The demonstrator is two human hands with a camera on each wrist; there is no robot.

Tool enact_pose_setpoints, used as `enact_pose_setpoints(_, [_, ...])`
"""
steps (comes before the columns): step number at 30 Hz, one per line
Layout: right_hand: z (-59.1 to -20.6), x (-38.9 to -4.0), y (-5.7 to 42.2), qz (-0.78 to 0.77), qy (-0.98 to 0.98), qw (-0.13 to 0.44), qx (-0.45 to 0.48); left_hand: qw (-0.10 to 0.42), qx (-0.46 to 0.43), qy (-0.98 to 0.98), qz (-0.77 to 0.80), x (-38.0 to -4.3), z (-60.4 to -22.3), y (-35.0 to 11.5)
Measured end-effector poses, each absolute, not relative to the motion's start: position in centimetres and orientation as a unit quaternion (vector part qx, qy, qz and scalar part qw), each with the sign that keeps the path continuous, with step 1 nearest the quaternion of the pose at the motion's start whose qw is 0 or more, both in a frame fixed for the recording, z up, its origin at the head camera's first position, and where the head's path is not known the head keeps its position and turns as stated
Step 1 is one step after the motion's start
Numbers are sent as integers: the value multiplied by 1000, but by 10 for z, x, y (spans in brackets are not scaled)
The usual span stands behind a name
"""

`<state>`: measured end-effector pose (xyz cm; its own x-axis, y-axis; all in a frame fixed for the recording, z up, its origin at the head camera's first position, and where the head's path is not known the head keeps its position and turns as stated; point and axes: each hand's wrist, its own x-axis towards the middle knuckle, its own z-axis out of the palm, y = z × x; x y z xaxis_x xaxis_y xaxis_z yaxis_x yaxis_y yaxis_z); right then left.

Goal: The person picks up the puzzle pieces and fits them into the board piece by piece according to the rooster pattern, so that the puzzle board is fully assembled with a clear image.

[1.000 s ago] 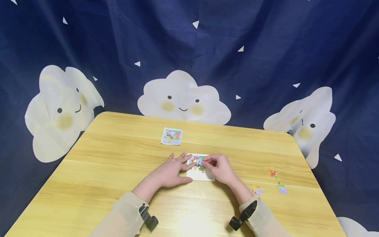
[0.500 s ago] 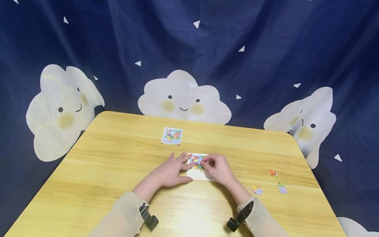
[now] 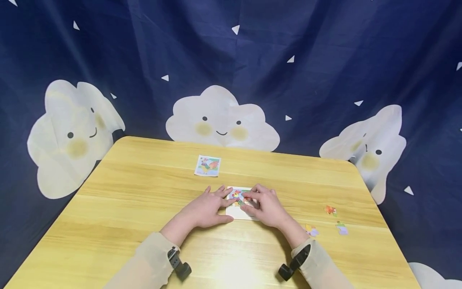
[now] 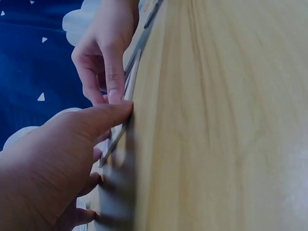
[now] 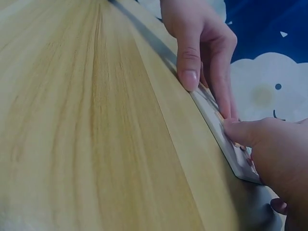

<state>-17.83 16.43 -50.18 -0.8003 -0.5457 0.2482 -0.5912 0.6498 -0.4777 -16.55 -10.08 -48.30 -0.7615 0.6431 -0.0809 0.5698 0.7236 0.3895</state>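
Observation:
A small white puzzle board [image 3: 239, 214] lies mid-table under both hands, its upper part covered by joined jigsaw pieces [image 3: 236, 195] with a colourful rooster print. Fingers spread, my left hand [image 3: 207, 209] rests across the board's left side; in the right wrist view its thumb touches the near edge of the board [image 5: 214, 117]. My right hand [image 3: 270, 206] bends over the right half, with index finger and thumb apart and their tips down on the pieces. Part of the picture is hidden beneath its fingers. The left wrist view shows the right thumb beside the left thumb.
Three groups of loose jigsaw pieces sit to the right: an orange one [image 3: 330, 210], a green and lilac one [image 3: 342, 228], and a yellow and lilac one [image 3: 311, 230] beside the right forearm. A rooster picture card [image 3: 207, 166] lies beyond the board. A blue cloud-print curtain [image 3: 306, 88] hangs behind.
My right thumb and index finger, pinched together over the pieces before, have spread apart and lie flatter on the picture. The left hand has stayed in place.

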Motion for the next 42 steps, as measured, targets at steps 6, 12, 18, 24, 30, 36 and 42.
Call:
enact_pose_setpoints(6, [-500, -177, 165, 268, -910, 34, 314, 99, 347, 921, 147, -166, -484, -94])
enact_pose_setpoints(12, [-501, -177, 165, 233, -916, 44, 323, 101, 344, 921, 154, -165, -484, -92])
enact_pose_setpoints(18, [-502, -176, 166, 222, -919, 47, 322, 103, 339, 923, 153, -165, -485, -91])
enact_pose_setpoints(24, [-502, -177, 166, 214, -920, 50, 324, 96, 338, 925, 142, -164, -490, -89])
enact_pose_setpoints(30, [-500, -179, 164, 222, -918, 49, 324, 96, 336, 925, 148, -163, -489, -87])
enact_pose_setpoints(36, [-498, -181, 165, 244, -917, 30, 314, 99, 331, 927, 148, -164, -487, -86])
enact_pose_setpoints(42, [-493, -180, 171, 255, -910, 11, 325, 100, 329, 927, 152, -163, -485, -85])
